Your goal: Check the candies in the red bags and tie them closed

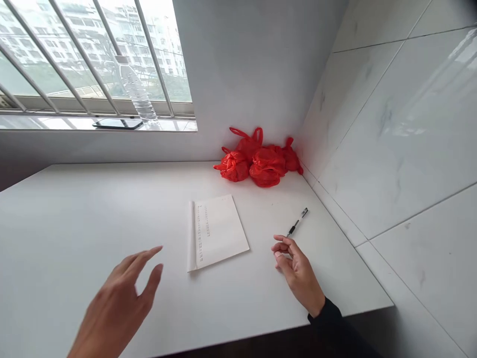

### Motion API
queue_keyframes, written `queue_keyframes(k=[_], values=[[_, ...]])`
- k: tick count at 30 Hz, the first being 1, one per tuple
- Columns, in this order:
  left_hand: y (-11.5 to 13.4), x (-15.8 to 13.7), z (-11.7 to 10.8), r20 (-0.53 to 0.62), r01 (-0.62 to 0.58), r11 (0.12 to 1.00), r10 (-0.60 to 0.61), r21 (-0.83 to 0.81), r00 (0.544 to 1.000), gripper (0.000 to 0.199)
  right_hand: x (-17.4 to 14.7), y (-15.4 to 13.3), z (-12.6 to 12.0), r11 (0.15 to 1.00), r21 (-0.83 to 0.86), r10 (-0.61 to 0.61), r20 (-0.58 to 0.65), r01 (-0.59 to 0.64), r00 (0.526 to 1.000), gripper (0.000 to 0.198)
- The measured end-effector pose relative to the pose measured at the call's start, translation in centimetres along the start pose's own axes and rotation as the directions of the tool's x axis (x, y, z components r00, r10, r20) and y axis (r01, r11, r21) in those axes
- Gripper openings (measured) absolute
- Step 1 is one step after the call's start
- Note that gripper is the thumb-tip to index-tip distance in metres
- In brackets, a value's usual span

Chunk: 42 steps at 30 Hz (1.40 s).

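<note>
On the white table, a notepad (221, 231) with lines of small writing down its left part lies slightly turned, its bound edge to the left. My left hand (124, 291) hovers to the left of it, thumb and fingers apart, holding nothing. To the right of the pad, my right hand (296, 271) is over the tabletop with its fingers loosely curled and apart, and nothing shows in its grasp. A pen (297, 223) with a black grip lies just beyond the right fingertips; its lower tip is partly hidden by them.
Several red plastic bags (261, 161) sit bunched in the back corner by the tiled wall (402, 134). A clear bottle (137, 94) and a dark flat device (117, 124) rest on the windowsill. The table's (231, 318) front edge runs below my hands.
</note>
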<state>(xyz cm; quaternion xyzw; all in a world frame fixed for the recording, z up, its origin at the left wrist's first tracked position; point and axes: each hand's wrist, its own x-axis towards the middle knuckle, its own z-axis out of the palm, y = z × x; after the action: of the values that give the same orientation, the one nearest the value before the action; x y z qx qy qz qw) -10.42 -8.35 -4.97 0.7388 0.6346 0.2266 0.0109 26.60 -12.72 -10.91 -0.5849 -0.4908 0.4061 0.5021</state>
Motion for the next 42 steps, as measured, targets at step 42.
queue_keyframes(k=[42], values=[[8.7, 23.1, 5.6, 0.089, 0.067, 0.947, -0.041, -0.313, 0.995, 0.025, 0.7, 1.3, 0.4, 0.992, -0.116, 0.065, 0.084, -0.055, 0.994, 0.033]])
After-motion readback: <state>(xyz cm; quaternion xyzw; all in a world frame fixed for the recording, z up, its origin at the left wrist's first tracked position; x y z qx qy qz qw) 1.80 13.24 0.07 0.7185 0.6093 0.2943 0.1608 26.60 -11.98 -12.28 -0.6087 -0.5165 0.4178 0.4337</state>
